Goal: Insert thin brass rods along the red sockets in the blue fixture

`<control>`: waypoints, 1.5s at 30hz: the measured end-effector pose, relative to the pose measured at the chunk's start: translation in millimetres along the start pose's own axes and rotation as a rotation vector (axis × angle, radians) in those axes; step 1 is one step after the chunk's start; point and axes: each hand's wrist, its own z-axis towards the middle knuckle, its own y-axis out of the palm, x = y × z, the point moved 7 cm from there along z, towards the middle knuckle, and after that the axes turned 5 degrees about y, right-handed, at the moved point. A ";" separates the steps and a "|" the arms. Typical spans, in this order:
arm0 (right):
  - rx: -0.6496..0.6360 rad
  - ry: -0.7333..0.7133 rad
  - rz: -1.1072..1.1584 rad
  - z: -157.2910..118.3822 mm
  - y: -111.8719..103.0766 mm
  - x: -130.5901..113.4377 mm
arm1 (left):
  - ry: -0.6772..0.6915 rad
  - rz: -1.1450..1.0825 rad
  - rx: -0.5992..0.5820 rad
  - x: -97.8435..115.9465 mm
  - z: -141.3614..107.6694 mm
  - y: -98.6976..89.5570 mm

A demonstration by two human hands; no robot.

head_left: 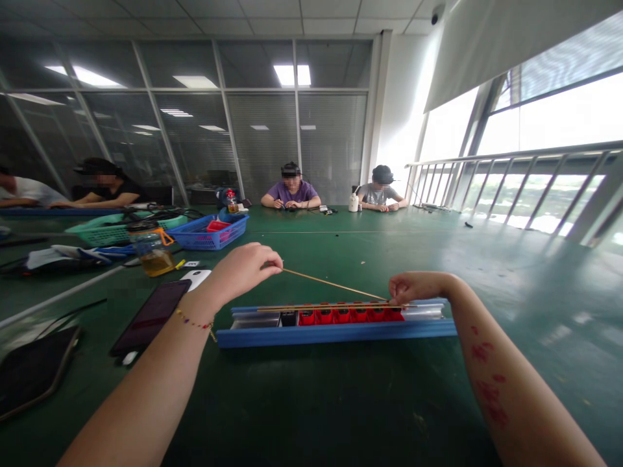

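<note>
My left hand [249,271] pinches one end of a thin, light-brown stick [335,284] and holds it raised above a blue-sided channel [335,333]. The stick slants down to my right hand [419,287], whose fingers are closed around its other end just over the channel's right part. At least one more thin stick [272,308] lies lengthwise along the channel. Inside the channel stand several red blocks [342,316] in a row, with a black block [289,319] at their left. Silvery metal shows at both ends. My right fingertips partly hide the stick's tip.
On the left lie a dark phone [150,318], a dark tablet-like device [36,370] and cables. Behind them stand a bottle [152,250], a blue basket [211,237] and a green basket [92,230]. Several people sit around the green table [511,279], including one in purple [292,192].
</note>
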 end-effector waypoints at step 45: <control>0.707 0.045 0.185 -54.8 -69.5 51.2 | -0.082 -0.297 -0.272 -68.5 13.3 160.4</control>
